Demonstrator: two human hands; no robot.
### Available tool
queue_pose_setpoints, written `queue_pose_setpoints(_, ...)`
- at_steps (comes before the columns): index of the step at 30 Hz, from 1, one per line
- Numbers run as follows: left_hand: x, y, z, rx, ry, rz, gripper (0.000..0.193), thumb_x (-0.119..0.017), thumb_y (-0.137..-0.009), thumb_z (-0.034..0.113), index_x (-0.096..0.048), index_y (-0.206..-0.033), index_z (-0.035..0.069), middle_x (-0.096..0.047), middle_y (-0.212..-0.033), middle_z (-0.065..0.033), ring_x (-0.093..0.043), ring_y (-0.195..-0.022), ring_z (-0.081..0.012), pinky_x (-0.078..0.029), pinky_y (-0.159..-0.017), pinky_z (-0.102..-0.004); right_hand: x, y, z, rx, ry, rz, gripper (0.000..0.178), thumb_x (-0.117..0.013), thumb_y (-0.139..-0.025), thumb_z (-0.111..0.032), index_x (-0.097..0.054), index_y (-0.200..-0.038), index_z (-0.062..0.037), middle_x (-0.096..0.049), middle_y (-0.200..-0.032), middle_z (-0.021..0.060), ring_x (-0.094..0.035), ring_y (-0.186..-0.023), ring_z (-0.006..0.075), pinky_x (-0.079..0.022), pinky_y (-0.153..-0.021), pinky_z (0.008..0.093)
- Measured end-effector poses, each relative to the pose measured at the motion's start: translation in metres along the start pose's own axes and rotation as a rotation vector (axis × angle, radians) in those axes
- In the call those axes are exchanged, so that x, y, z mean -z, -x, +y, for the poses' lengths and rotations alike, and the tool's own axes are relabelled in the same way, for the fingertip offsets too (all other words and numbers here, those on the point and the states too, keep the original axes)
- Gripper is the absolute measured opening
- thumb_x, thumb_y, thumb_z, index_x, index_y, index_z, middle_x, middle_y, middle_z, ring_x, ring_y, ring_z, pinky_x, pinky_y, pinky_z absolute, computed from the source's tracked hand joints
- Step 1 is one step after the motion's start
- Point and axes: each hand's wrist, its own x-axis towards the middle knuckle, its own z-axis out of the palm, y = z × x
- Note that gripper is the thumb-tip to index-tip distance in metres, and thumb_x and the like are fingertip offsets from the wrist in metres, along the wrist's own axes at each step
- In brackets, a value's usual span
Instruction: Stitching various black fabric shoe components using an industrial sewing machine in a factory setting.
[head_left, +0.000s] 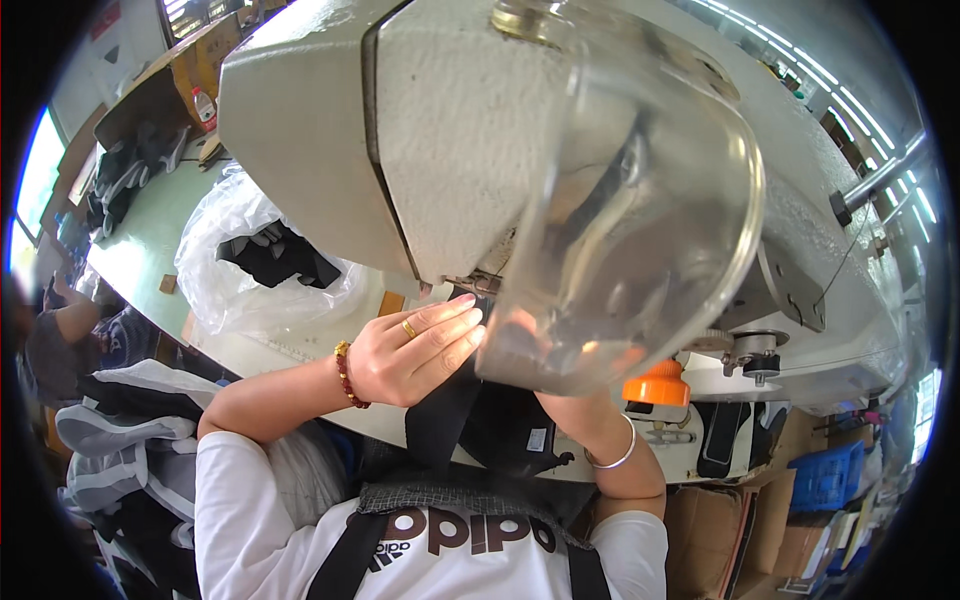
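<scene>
My left hand (425, 350), with a ring and a beaded bracelet, stretches its fingers out side by side beneath the head of a sewing machine (450, 130). Its fingertips rest at a piece of black fabric (445, 415) by the needle area; the thumb is hidden. Toward my lap the fabric hangs over the table edge beside a black item with a small white label (537, 440). A clear plastic guard (650, 230) covers most of my right hand (562, 372), which shows only as a blur near the same spot. Its fingers cannot be made out.
On the left of the machine table (140, 245) lies a clear plastic bag (210, 290) with black pieces. Grey and black fabric pieces (130, 440) are heaped at my left. An orange knob (657, 385) sits right of the guard. Cardboard boxes (700, 530) and a blue crate (828, 475) stand at right.
</scene>
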Motion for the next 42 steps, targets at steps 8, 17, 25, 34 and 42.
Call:
queue_pose_setpoints(8,-0.002,0.003,-0.001,0.002,0.024,0.002,0.022,-0.068,-0.076,0.001,-0.072,-0.097,-0.006,-0.068,-0.105,-0.0172,-0.071,-0.101,-0.0308,-0.063,-0.082,-0.0352,-0.007,0.024,0.013,-0.493,-0.914,-0.129,0.071,-0.069,-0.092,-0.038,-0.042,-0.144,0.0021,-0.059,-0.133,0.0158,-0.064,-0.116,0.0268,-0.055,-0.098,0.0413)
queue_pose_setpoints(17,-0.001,0.001,0.001,-0.028,0.034,0.007,0.023,-0.067,-0.076,0.002,-0.072,-0.097,-0.006,-0.069,-0.104,-0.0183,-0.071,-0.100,-0.0307,-0.063,-0.084,-0.0355,-0.013,0.027,0.023,-0.531,-0.857,-0.115,0.068,-0.066,-0.094,-0.035,-0.040,-0.145,0.0019,-0.057,-0.135,0.0151,-0.061,-0.119,0.0254,-0.052,-0.101,0.0401)
queue_pose_setpoints(25,-0.005,0.006,0.003,0.016,0.002,0.014,0.025,-0.068,-0.075,0.003,-0.071,-0.098,-0.006,-0.069,-0.105,-0.0186,-0.071,-0.101,-0.0307,-0.063,-0.083,-0.0352,-0.006,0.036,0.029,-0.574,-0.799,-0.109,0.066,-0.062,-0.096,-0.031,-0.038,-0.147,0.0017,-0.055,-0.138,0.0143,-0.058,-0.122,0.0241,-0.048,-0.104,0.0390)
queue_pose_setpoints(34,-0.008,0.006,0.001,0.038,0.008,0.008,0.022,-0.068,-0.078,0.003,-0.071,-0.099,-0.004,-0.069,-0.105,-0.0173,-0.071,-0.102,-0.0295,-0.063,-0.077,-0.0332,-0.018,0.032,0.032,-0.619,-0.735,-0.086,0.063,-0.059,-0.098,-0.028,-0.035,-0.149,0.0015,-0.053,-0.140,0.0135,-0.055,-0.125,0.0225,-0.044,-0.107,0.0377)
queue_pose_setpoints(42,-0.006,0.004,0.001,0.057,0.000,0.009,0.019,-0.068,-0.081,0.003,-0.072,-0.098,-0.003,-0.070,-0.105,-0.0155,-0.071,-0.101,-0.0271,-0.061,-0.069,-0.0297,-0.021,0.027,0.037,-0.652,-0.667,-0.069,0.060,-0.056,-0.100,-0.024,-0.033,-0.150,0.0014,-0.051,-0.143,0.0127,-0.052,-0.127,0.0211,-0.041,-0.110,0.0365)
